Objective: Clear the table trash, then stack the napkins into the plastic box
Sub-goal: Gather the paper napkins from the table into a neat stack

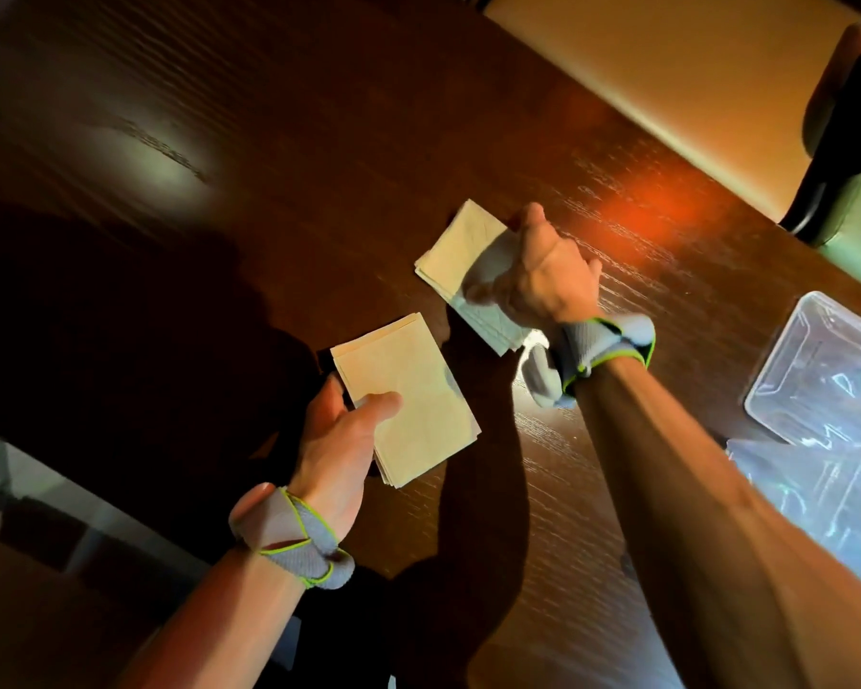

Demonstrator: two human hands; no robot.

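Napkins, pale cream folded paper ones, are sitting in two separate stacks on the dark brown wooden table (269, 141). The left hand (341, 440) is gripping the nearer napkin stack (408, 397), thumb lying across its top face and fingers going underneath, so that it looks lifted a little off the wood. The right hand (543, 276) is curling down over the farther napkin stack (461, 256), thumb at its far edge, seemingly gathering it while it is resting on the table. The clear rectangular plastic box (786, 370) is waiting at the right table edge, well apart from both stacks, with what looks like its clear lid (816, 489) lying just beside it. To do this step well, the right hand should be squaring the sheets before lifting, pinching through the full thickness so none are sliding loose, then carrying them flat to the box. Grey wrist straps with lime trim (289, 534) are wrapping both wrists.
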